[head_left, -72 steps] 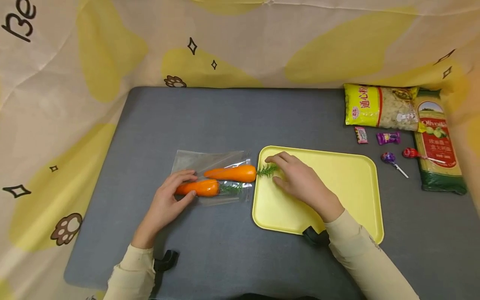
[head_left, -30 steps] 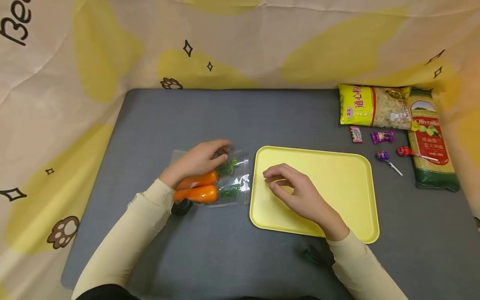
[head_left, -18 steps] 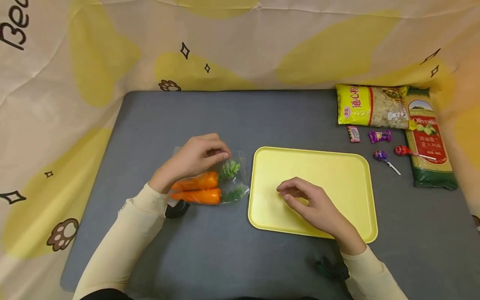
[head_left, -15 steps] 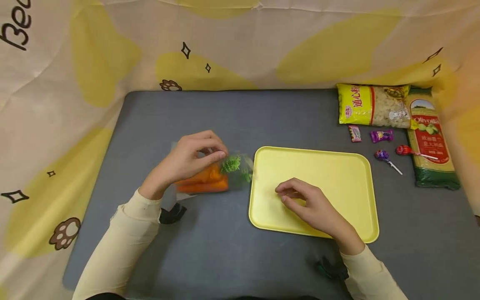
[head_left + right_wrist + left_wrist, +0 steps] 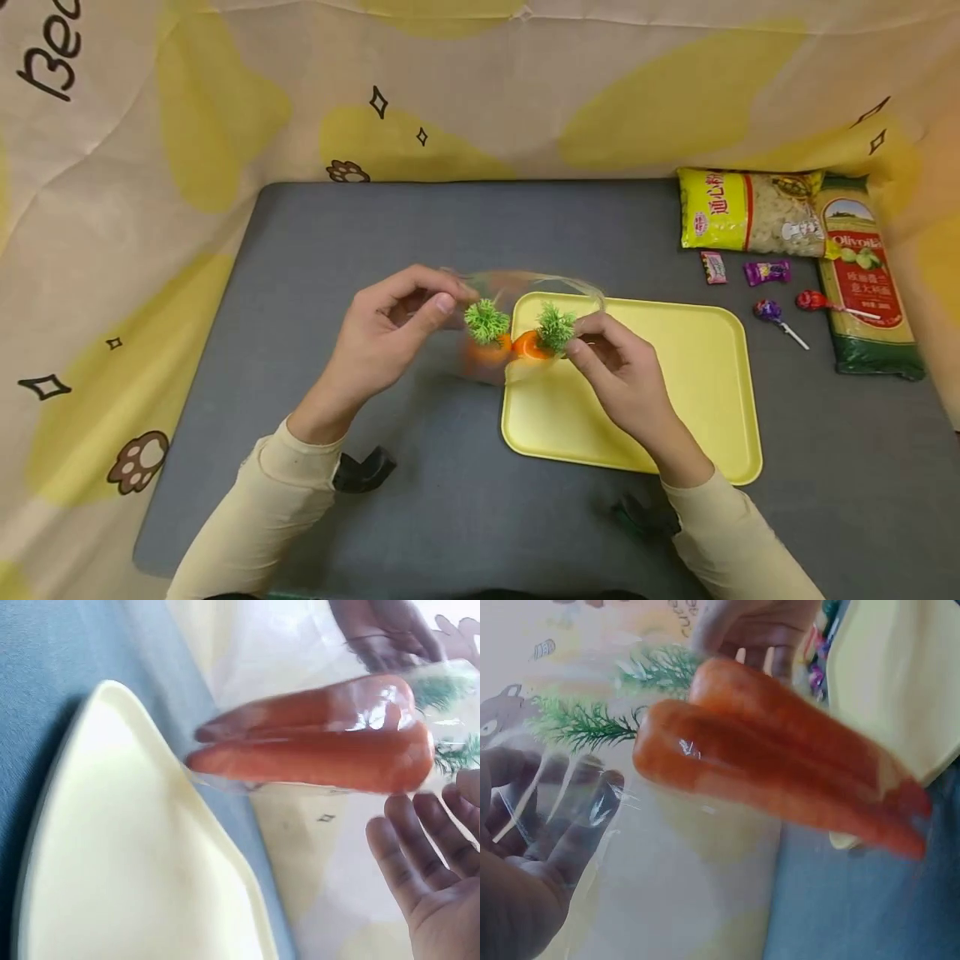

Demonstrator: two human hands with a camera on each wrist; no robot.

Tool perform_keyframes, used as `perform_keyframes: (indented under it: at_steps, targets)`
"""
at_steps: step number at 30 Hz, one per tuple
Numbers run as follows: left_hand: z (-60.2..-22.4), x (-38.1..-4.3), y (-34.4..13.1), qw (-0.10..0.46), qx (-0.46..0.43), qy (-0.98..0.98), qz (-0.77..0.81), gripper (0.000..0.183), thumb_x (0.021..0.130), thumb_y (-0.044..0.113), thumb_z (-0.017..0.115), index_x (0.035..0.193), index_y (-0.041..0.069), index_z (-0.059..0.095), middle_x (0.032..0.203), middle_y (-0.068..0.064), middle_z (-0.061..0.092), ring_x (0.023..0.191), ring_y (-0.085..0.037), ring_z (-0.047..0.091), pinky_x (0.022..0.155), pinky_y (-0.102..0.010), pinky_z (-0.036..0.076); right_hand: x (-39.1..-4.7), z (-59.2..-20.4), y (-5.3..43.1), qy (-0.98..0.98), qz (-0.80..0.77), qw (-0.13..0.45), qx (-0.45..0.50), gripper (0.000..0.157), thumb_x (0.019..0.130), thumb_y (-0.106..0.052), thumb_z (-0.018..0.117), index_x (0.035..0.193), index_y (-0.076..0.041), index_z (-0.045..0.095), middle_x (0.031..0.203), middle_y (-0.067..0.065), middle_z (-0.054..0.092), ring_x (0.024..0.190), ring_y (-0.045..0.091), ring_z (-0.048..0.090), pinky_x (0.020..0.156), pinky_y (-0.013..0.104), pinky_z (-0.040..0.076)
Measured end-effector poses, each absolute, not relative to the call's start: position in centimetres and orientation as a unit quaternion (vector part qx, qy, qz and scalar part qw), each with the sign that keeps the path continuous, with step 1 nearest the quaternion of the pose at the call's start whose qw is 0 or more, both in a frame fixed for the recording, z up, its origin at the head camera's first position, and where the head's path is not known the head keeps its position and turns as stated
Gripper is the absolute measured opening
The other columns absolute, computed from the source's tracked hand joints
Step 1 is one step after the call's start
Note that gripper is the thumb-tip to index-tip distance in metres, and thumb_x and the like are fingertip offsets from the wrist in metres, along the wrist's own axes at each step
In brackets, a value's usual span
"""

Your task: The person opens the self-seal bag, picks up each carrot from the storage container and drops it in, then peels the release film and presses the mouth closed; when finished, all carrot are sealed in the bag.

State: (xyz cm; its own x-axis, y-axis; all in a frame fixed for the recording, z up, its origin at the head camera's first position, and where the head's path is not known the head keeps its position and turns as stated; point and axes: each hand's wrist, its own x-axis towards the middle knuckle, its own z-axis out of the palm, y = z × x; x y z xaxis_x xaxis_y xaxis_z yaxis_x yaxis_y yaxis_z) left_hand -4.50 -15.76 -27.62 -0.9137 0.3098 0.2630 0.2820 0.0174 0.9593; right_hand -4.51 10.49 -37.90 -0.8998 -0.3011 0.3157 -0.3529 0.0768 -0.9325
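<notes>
A clear plastic bag [image 5: 561,278] hangs upright between my two hands, over the left edge of the yellow tray [image 5: 585,433]. Inside it are two orange carrots [image 5: 682,761] with green tops, their narrow tips pointing down, as both wrist views show. My left hand [image 5: 386,337] pinches the left side of the bag's upper edge between thumb and fingers. On the opposite side, my right hand [image 5: 626,375] pinches the same edge beside one leafy top [image 5: 556,327]. The other leafy top [image 5: 486,321] is close to the left fingertips. Motion blurs the bag in the head view.
At the back right lie a yellow pasta bag [image 5: 753,212] and a red and green Olivoila pack [image 5: 870,279]. Two wrapped candies [image 5: 767,272] and two lollipops [image 5: 768,311] lie in front of them. A patterned cloth [image 5: 465,83] stands behind the grey table [image 5: 450,517].
The second carrot has gone into the bag. The bag has been raised off the table, tipped upright and brought right. My right hand has come up from over the tray to its edge.
</notes>
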Motion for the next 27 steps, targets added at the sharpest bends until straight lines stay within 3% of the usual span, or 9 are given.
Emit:
perform_keyframes:
  at_steps: [8,11,15,22,27]
  targets:
    - [-28.4,-3.2,-15.6,0.01,0.179,0.672,0.719,0.01,0.096,-0.002,0.05,0.1,-0.003,0.059,0.105,-0.017,0.061,0.1,-0.033,0.06,0.079,-0.046,0.053,-2.9,-33.2,10.4,-0.725,0.625,0.116,0.267,0.01,0.084,0.015,0.058,0.087,0.007,0.062,0.081,0.011,0.06,0.073,0.015,0.056,0.069,0.019,0.051]
    - [-28.6,-2.8,-15.7,-0.005,0.183,0.671,0.718,0.011,0.095,-0.001,0.05,0.101,-0.002,0.059,0.105,-0.018,0.063,0.1,-0.035,0.06,0.078,-0.045,0.054,-2.3,-31.3,10.4,-0.733,0.608,0.155,0.262,0.005,0.085,0.012,0.06,0.088,0.01,0.064,0.078,0.013,0.061,0.072,0.014,0.058,0.072,0.019,0.052]
    - [-29.3,-2.2,-15.5,0.008,0.177,0.646,0.742,0.011,0.096,0.0,0.05,0.101,-0.001,0.059,0.108,-0.019,0.062,0.1,-0.036,0.06,0.076,-0.048,0.054,-1.4,-29.5,11.2,-0.761,0.577,0.186,0.232,0.018,0.08,0.015,0.064,0.097,0.01,0.067,0.078,0.013,0.064,0.07,0.013,0.061,0.074,0.018,0.052]
    - [-32.7,-1.9,-14.3,0.111,0.127,0.557,0.813,0.015,0.099,0.004,0.045,0.108,-0.001,0.055,0.115,-0.025,0.055,0.099,-0.035,0.056,0.075,-0.058,0.051,-0.1,-30.3,13.6,-0.813,0.538,0.167,0.146,0.041,0.075,0.017,0.068,0.113,0.003,0.063,0.075,0.008,0.065,0.061,0.008,0.062,0.065,0.015,0.052]
    - [-37.1,-3.1,-13.3,0.181,0.091,0.565,0.8,0.027,0.101,0.013,0.045,0.121,-0.003,0.053,0.124,-0.021,0.054,0.115,-0.032,0.052,0.086,-0.049,0.05,-0.7,-32.6,14.8,-0.861,0.482,0.12,0.106,0.045,0.079,0.005,0.071,0.121,-0.009,0.059,0.081,0.0,0.064,0.059,0.006,0.062,0.06,0.012,0.051]
